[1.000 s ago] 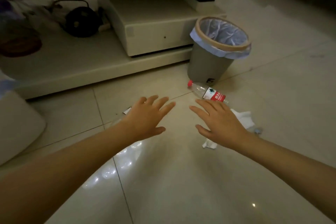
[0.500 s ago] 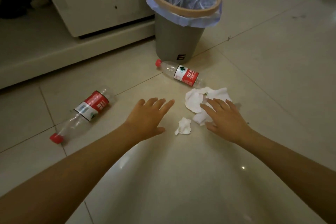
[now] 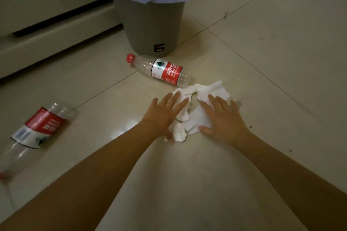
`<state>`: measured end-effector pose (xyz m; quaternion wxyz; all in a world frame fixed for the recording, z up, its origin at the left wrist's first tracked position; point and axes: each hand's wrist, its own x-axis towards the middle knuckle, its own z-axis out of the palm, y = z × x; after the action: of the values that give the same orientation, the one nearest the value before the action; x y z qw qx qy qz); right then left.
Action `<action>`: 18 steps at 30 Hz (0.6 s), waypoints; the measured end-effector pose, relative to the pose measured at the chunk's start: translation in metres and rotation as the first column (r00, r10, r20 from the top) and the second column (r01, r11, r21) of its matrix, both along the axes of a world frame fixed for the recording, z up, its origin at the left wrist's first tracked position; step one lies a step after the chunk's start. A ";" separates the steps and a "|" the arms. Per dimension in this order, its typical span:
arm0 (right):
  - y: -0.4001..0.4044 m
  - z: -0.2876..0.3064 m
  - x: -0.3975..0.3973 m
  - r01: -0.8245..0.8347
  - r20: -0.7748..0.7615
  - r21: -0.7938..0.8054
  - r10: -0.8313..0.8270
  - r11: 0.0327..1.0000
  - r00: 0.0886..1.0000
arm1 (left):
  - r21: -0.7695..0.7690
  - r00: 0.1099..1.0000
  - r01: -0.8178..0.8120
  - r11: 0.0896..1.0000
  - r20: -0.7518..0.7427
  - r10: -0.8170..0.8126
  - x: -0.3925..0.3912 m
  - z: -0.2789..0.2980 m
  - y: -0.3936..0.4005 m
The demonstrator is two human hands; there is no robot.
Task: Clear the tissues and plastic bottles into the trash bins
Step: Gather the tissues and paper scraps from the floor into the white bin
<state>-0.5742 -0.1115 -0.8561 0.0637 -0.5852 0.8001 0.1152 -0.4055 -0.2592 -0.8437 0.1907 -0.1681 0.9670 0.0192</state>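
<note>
The surface is a floor (image 3: 262, 62) of large, pale, glossy tiles with thin dark grout lines; it reflects a soft patch of light just left of the left wrist. The lighting is dim. A low cream cabinet (image 3: 47, 5) with a dark gap along its lower edge occupies the upper left, standing on a raised step. A grey trash bin (image 3: 150, 30) stands on the floor just beside that step; it carries a tan rim ring and a pale blue liner folded over the edge, and a small dark label near its base. 2 clear plastic bottles with red-and-white labels lie on their sides. The near bottle (image 3: 159, 70) lies just in front of the bin, its red cap pointing left and its base close to the tissues. The far-left bottle (image 3: 37, 129) lies well apart from the bin at the left edge, and appears blurred. The crumpled white tissues (image 3: 189, 114) lie in a loose pile on the floor between the 2 hands. The left hand (image 3: 161, 118) rests on the pile's left side with fingers extended and slightly spread, gripping nothing. The right hand (image 3: 225, 120) lies flat on the pile's right side, fingers straight and spread, thumb out, gripping nothing.
</note>
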 end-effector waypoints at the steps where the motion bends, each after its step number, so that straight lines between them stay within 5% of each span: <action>1: -0.001 -0.001 0.000 0.020 0.021 0.004 -0.021 1.000 1.000 | 0.002 1.000 0.012 1.000 0.007 -0.012 -0.008 0.000 -0.003; 8: -0.008 -0.002 -0.010 0.096 0.164 0.082 -0.109 0.992 0.981 | 0.120 0.987 0.042 0.992 0.148 -0.059 -0.032 0.006 -0.019; 14: -0.025 0.001 -0.028 0.034 0.189 0.185 -0.069 0.982 0.980 | 0.090 0.996 0.072 0.993 -0.049 -0.068 -0.018 0.004 -0.016; 18: -0.023 0.002 -0.020 -0.057 0.165 0.081 0.043 0.995 0.985 | 0.110 0.995 0.074 0.991 -0.081 -0.066 -0.003 0.004 -0.011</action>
<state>-0.5938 -0.1348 -0.8537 0.1512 -0.6093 0.7716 0.1025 -0.4088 -0.2703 -0.8400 0.1627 -0.1222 0.9763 0.0736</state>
